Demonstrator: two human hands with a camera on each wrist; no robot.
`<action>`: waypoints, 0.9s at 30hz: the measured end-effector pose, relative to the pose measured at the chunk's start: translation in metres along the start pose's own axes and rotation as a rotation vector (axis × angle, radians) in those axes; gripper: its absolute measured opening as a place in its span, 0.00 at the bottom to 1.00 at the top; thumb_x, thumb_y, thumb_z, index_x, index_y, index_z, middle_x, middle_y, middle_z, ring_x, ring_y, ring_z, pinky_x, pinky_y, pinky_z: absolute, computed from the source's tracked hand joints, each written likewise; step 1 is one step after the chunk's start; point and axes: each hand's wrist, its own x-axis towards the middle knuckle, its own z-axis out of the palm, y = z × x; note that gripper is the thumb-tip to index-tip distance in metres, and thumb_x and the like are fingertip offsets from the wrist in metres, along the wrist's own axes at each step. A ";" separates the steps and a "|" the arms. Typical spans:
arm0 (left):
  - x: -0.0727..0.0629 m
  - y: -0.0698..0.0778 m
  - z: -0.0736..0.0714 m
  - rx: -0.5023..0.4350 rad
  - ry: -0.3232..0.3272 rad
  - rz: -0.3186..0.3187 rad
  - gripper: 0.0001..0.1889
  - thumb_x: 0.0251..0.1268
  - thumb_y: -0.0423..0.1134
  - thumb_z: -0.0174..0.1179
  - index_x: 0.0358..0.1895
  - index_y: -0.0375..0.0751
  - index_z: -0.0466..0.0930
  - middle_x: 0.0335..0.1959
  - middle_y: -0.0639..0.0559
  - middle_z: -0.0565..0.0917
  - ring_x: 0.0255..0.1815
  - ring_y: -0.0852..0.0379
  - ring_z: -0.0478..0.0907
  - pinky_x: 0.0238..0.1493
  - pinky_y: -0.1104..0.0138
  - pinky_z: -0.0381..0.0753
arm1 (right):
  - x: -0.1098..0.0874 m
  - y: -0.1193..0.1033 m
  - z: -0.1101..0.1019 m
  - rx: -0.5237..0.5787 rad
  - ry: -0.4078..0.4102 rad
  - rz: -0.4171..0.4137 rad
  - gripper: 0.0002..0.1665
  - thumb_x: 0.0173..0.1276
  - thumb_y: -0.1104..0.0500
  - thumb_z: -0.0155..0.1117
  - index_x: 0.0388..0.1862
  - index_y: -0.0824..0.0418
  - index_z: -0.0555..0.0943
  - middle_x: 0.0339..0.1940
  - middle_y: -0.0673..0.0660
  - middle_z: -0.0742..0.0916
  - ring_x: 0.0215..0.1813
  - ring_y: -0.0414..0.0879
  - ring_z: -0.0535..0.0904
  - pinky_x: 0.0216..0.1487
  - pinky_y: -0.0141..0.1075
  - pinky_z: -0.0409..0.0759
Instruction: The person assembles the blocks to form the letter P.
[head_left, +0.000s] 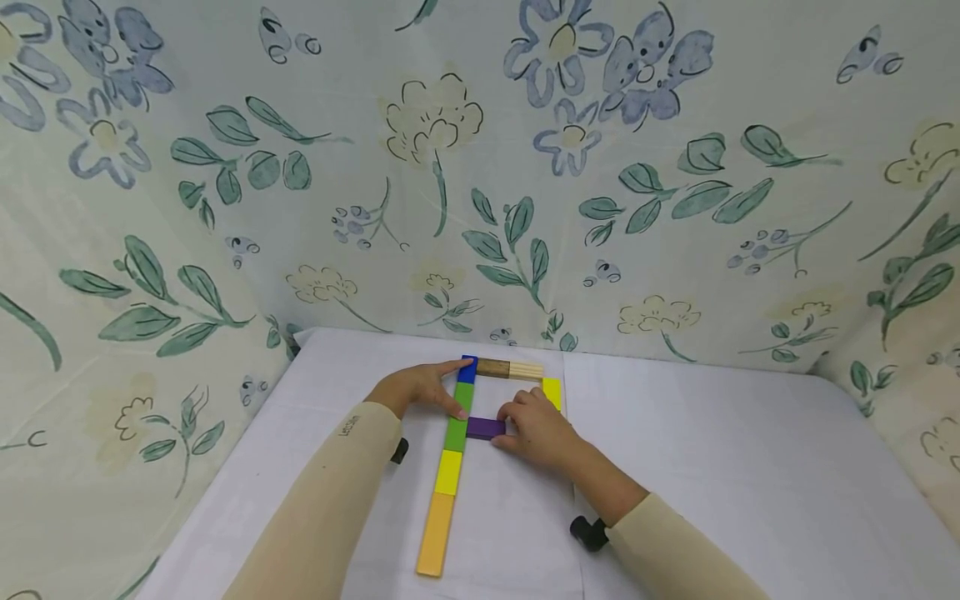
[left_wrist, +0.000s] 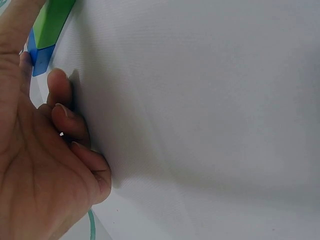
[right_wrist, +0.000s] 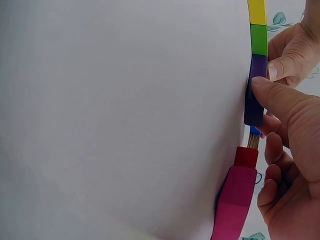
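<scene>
A row of blocks runs down the white table: a blue block, two green blocks, a yellow block and an orange block. My left hand spans the row's upper part, index finger extended to the blue block and thumb at the green ones. Its other fingers curl in the left wrist view. With thumb and fingers, my right hand pinches a purple block, which lies crosswise with its left end against the green part of the row.
From the blue block, a brown block and a pale striped block extend right toward another yellow block. A red block and a magenta block show beside my right hand. Flowered cloth rises behind the table.
</scene>
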 end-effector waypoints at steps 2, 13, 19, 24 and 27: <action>0.000 0.000 0.000 0.001 -0.002 0.003 0.60 0.35 0.65 0.82 0.76 0.87 0.54 0.85 0.51 0.55 0.81 0.37 0.56 0.76 0.31 0.58 | 0.000 0.000 0.000 0.000 0.001 -0.001 0.21 0.62 0.39 0.75 0.47 0.50 0.88 0.41 0.47 0.84 0.45 0.43 0.68 0.46 0.34 0.74; 0.002 -0.001 0.001 0.021 0.003 0.015 0.60 0.35 0.66 0.82 0.76 0.87 0.54 0.85 0.51 0.55 0.81 0.36 0.56 0.76 0.31 0.58 | -0.002 -0.001 -0.002 0.013 -0.004 0.024 0.23 0.61 0.39 0.76 0.49 0.50 0.88 0.40 0.47 0.84 0.46 0.43 0.69 0.47 0.34 0.75; 0.002 -0.001 0.001 0.017 -0.001 0.009 0.60 0.34 0.66 0.82 0.76 0.87 0.54 0.85 0.52 0.55 0.81 0.37 0.56 0.76 0.32 0.58 | -0.006 0.006 -0.006 0.049 -0.003 0.072 0.28 0.57 0.39 0.78 0.54 0.49 0.86 0.38 0.46 0.82 0.46 0.42 0.70 0.42 0.32 0.76; 0.002 -0.001 0.002 0.007 -0.002 -0.002 0.60 0.34 0.65 0.83 0.76 0.87 0.54 0.85 0.53 0.54 0.82 0.38 0.55 0.77 0.32 0.57 | -0.012 0.016 -0.010 0.067 -0.001 0.133 0.28 0.58 0.41 0.78 0.55 0.48 0.86 0.45 0.48 0.84 0.49 0.43 0.71 0.42 0.32 0.78; 0.003 -0.002 0.001 0.003 -0.005 0.010 0.60 0.34 0.64 0.83 0.76 0.87 0.54 0.85 0.52 0.54 0.82 0.37 0.54 0.77 0.32 0.56 | -0.015 0.023 -0.012 0.064 0.002 0.159 0.25 0.60 0.45 0.76 0.55 0.49 0.86 0.45 0.48 0.85 0.50 0.45 0.72 0.41 0.32 0.78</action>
